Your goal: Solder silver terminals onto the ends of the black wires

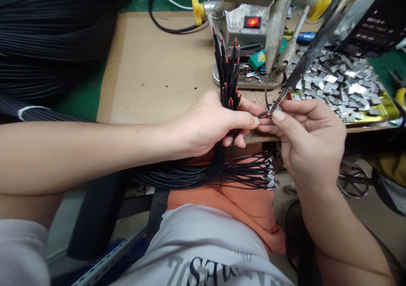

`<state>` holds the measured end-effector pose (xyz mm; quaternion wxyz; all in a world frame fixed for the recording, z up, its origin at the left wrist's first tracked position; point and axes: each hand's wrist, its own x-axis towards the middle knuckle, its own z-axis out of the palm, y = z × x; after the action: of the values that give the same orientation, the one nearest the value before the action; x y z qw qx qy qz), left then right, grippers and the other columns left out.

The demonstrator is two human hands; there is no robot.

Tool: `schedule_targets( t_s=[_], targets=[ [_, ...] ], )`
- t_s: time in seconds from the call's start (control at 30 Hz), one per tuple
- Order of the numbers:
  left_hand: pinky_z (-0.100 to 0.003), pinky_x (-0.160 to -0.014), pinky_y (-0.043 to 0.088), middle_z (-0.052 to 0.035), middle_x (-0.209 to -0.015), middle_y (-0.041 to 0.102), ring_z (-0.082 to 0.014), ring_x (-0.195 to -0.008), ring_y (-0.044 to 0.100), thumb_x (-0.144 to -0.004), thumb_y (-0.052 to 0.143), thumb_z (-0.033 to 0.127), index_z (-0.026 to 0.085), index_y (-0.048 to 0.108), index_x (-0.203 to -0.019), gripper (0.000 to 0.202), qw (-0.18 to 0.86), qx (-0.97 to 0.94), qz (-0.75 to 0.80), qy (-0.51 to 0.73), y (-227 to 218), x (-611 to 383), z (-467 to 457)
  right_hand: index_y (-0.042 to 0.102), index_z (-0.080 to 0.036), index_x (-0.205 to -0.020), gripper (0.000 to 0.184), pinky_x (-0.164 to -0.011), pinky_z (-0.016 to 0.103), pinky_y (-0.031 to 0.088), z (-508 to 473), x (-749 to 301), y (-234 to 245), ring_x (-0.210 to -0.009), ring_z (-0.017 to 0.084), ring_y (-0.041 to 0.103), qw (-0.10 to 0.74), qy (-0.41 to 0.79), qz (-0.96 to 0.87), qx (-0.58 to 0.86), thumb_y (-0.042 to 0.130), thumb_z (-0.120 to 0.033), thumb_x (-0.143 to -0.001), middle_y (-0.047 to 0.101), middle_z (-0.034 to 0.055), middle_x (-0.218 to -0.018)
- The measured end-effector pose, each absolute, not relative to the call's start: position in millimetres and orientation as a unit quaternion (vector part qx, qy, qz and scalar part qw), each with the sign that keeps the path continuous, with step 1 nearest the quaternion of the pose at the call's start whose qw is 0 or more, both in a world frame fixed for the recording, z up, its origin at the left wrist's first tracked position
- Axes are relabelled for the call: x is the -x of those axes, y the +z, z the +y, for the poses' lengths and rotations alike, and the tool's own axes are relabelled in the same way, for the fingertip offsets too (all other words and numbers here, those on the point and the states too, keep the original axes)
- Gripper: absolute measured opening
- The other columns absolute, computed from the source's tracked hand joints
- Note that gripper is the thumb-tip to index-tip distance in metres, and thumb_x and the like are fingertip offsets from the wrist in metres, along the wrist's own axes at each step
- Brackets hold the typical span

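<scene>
My left hand (211, 123) is closed round a bundle of thin black wires (229, 72) with red stripped tips that stand upright above the fist. Below the fist the wires fan out over my lap, where several ends carry small metal terminals (271, 176). The left thumb and forefinger also pinch one wire end at the table edge. My right hand (306, 144) meets it there, its thumb and fingers pinching a small metal piece (273, 111) under the tip of a dark slanted rod (304, 64).
A grey bench machine (250, 21) with a lit red switch stands at the back of the cardboard-covered table (152, 66). A tray heaped with small metal clips (341, 85) lies right. A mass of black cables (47, 36) fills the left. Orange cloth (247, 203) covers my lap.
</scene>
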<state>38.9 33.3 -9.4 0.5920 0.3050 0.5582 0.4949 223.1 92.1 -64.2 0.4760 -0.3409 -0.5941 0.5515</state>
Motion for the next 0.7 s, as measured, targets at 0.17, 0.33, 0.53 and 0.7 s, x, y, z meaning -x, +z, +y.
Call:
schedule_targets(
  t_s=[0.17, 0.33, 0.53, 0.7],
  targets=[
    [-0.017, -0.038, 0.04, 0.001, -0.058, 0.071, -0.0093, -0.042, 0.064, -0.083, 0.075, -0.004, 0.011, 0.082, -0.088, 0.017, 0.595, -0.306, 0.559, 0.49, -9.1, -38.6, 33.4, 0.077, -0.026, -0.104, 0.017, -0.08, 0.031, 0.078, 92.1, -223.6, -64.7, -0.081, 0.019, 0.09, 0.478, 0.55, -0.595, 0.34, 0.091, -0.022, -0.096, 0.085, -0.0039, -0.088],
    [-0.018, -0.038, 0.04, -0.0001, -0.062, 0.074, -0.0104, -0.043, 0.066, -0.084, 0.076, -0.006, 0.01, 0.081, -0.091, 0.018, 0.6, -0.309, 0.557, 0.484, -10.4, -38.7, 34.1, 0.075, -0.026, -0.101, 0.02, -0.078, 0.032, 0.079, 92.3, -222.9, -64.9, -0.077, 0.02, 0.089, 0.479, 0.542, -0.599, 0.344, 0.093, -0.023, -0.093, 0.083, -0.0045, -0.086],
    [-0.018, -0.041, 0.043, 0.0011, -0.057, 0.072, -0.012, -0.045, 0.069, -0.089, 0.077, -0.004, 0.011, 0.078, -0.095, 0.017, 0.61, -0.325, 0.542, 0.477, -11.5, -38.9, 33.5, 0.073, -0.025, -0.095, 0.022, -0.071, 0.032, 0.078, 89.9, -220.6, -60.3, -0.07, 0.02, 0.087, 0.48, 0.534, -0.598, 0.356, 0.093, -0.018, -0.089, 0.081, -0.0054, -0.078],
    [-0.018, -0.04, 0.043, 0.0003, -0.056, 0.073, -0.0121, -0.045, 0.068, -0.089, 0.075, -0.005, 0.011, 0.078, -0.095, 0.017, 0.62, -0.321, 0.522, 0.49, -11.6, -38.0, 32.0, 0.074, -0.025, -0.095, 0.02, -0.071, 0.032, 0.078, 87.7, -220.6, -60.1, -0.069, 0.019, 0.086, 0.487, 0.536, -0.595, 0.349, 0.091, -0.014, -0.09, 0.081, -0.0054, -0.078]
  ],
)
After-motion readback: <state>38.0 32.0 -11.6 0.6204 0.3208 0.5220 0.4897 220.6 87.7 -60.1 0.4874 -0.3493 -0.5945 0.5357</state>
